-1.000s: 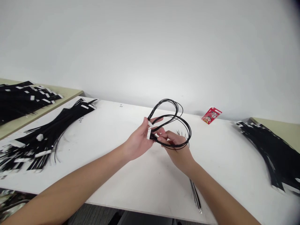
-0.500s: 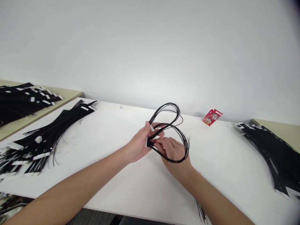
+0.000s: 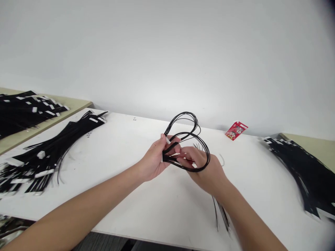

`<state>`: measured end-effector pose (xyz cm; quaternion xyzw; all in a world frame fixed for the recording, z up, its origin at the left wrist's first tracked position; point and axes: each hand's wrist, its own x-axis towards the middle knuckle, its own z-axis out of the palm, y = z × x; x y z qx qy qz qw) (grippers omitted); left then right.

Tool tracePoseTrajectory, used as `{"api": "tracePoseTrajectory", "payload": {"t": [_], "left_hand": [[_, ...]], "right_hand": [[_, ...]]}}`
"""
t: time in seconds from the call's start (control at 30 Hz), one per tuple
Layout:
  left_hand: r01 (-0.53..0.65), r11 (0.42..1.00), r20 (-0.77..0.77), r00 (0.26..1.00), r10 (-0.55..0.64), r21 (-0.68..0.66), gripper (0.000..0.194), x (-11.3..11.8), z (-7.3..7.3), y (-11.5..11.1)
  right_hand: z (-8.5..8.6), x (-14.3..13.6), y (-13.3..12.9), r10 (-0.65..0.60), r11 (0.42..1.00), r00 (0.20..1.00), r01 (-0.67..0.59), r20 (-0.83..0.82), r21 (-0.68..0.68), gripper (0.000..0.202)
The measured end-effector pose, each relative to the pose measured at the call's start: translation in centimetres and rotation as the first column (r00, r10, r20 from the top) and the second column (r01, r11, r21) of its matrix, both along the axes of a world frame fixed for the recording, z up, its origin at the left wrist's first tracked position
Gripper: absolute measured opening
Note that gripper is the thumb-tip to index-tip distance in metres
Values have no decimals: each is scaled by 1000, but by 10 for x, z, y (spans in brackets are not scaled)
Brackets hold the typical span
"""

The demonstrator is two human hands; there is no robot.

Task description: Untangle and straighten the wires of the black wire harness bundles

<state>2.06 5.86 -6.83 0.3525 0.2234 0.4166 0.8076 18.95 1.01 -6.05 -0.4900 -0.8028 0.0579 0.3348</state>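
Note:
A bundle of thin black wires (image 3: 208, 153) makes two loose loops above the white table. My left hand (image 3: 153, 162) is closed around one end of it, where a small white connector (image 3: 168, 140) shows by the thumb. Inside the lower loop, my right hand (image 3: 206, 170) pinches wires just right of the left fingers; a reddish strand shows between its fingertips. The exact grip of those fingertips is partly hidden. Loose wire ends (image 3: 222, 214) hang below the right wrist.
Piles of black wires with white connectors lie at left (image 3: 65, 139), on a beige surface far left (image 3: 18, 111), and at right (image 3: 306, 170). A red packet (image 3: 236, 131) lies near the wall. The white table (image 3: 157, 216) ends close in front of me.
My right hand has moved slightly right, away from the left hand, drawing along the wires. The lower loop has flattened a little, and more loose ends show beneath the right wrist.

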Motion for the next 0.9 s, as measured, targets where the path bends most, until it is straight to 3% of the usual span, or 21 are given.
{"api": "tracePoseTrajectory", "payload": {"t": [0.07, 0.13, 0.23, 0.33, 0.43, 0.6, 0.77, 0.9], "left_hand": [[-2, 1000, -34, 999, 2, -4, 43, 0, 2, 0], [-2, 1000, -73, 997, 0, -17, 42, 0, 4, 1], [22, 1000, -116, 993, -23, -16, 43, -1, 3, 2], [66, 998, -160, 985, -62, 21, 45, -3, 1, 4], [102, 993, -192, 977, -90, 57, 46, -5, -1, 6], [124, 988, -229, 968, -100, 93, 48, -4, -1, 6], [205, 972, -274, 947, -166, 117, 49, -3, 0, 4], [231, 969, -330, 925, -190, 87, 47, -1, 0, 4]], "right_hand": [[11, 12, 1, 30, 940, 955, -127, -294, -317, 9], [20, 27, 2, -41, 873, 846, -228, -531, -431, 14], [28, 47, 5, -136, 808, 651, -363, -747, -464, 15], [30, 62, 8, -175, 770, 473, -480, -863, -420, 12], [29, 68, 9, -120, 752, 411, -556, -904, -353, 21], [23, 64, 8, -73, 823, 412, -490, -908, -288, 25], [23, 50, 10, -156, 903, 315, -339, -936, -264, 24], [28, 42, 12, -114, 955, 239, -241, -964, -173, 26]]}}
